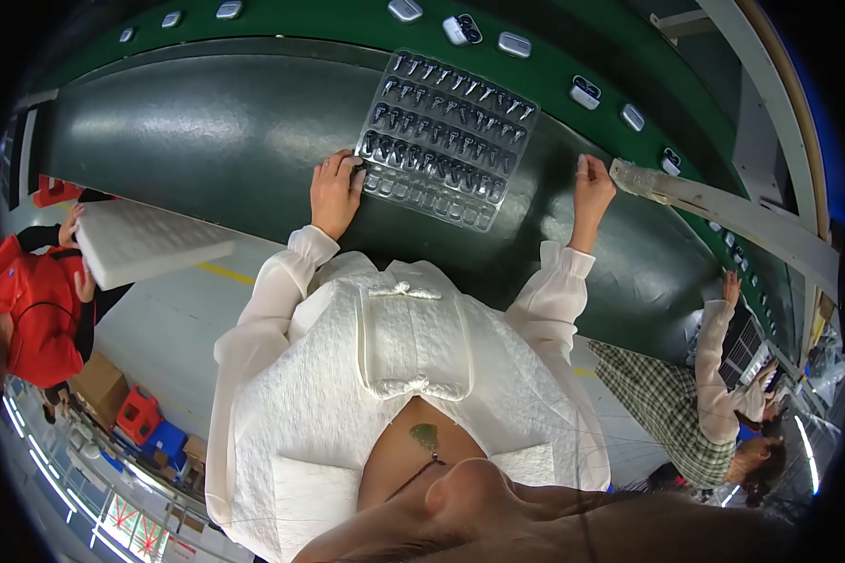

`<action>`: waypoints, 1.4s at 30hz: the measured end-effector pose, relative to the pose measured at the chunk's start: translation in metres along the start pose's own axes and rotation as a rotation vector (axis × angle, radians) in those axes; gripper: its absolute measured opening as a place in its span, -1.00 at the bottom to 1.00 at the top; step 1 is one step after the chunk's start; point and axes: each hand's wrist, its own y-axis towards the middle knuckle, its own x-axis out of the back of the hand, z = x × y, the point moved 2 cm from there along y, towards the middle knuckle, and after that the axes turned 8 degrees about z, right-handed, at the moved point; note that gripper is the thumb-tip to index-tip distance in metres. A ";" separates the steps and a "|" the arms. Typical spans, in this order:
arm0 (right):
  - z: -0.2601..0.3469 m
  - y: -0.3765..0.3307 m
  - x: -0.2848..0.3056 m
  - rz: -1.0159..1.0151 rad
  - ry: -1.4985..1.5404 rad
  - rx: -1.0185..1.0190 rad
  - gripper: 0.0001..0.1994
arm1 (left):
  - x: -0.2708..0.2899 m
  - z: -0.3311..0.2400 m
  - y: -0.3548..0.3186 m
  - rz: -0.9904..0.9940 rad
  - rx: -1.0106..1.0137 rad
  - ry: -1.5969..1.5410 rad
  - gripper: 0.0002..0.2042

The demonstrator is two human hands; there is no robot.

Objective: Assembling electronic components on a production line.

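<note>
A clear plastic tray (427, 208) lies aslant on the dark green table in front of me. Rows of black earbuds (432, 150) with shiny stems fill most of its pockets, while the row nearest me shows bare pockets. My left hand (333, 195) is at the tray's left edge, fingers closed on a small black earbud (358, 165). To the right of the tray my right hand (591, 195) is raised by the table's far edge. Its fingertips are pinched together; whatever they hold, if anything, is too small to make out.
Beyond the table runs a green conveyor belt (554, 70) carrying silver earbud cases (514, 44), some with lids up. A pale bar (723, 202) juts in at right. One person in red (42, 310) holds a white slab (150, 246) at left; another in plaid (667, 403) works at right.
</note>
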 end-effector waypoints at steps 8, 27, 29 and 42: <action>0.005 0.010 0.004 -0.026 -0.028 0.000 -0.86 | 0.000 -0.010 0.003 0.000 -0.030 0.137 -0.80; 0.067 0.150 -0.083 0.173 -0.251 0.152 -0.76 | -0.006 -0.001 -0.013 -0.039 0.062 -0.229 -0.78; 0.072 0.155 -0.091 0.321 -0.230 -0.019 -0.71 | -0.007 -0.001 -0.015 -0.054 0.063 -0.235 -0.78; 0.103 0.171 -0.114 0.479 -0.339 0.127 -0.81 | -0.009 0.005 -0.016 -0.069 0.048 -0.221 -0.77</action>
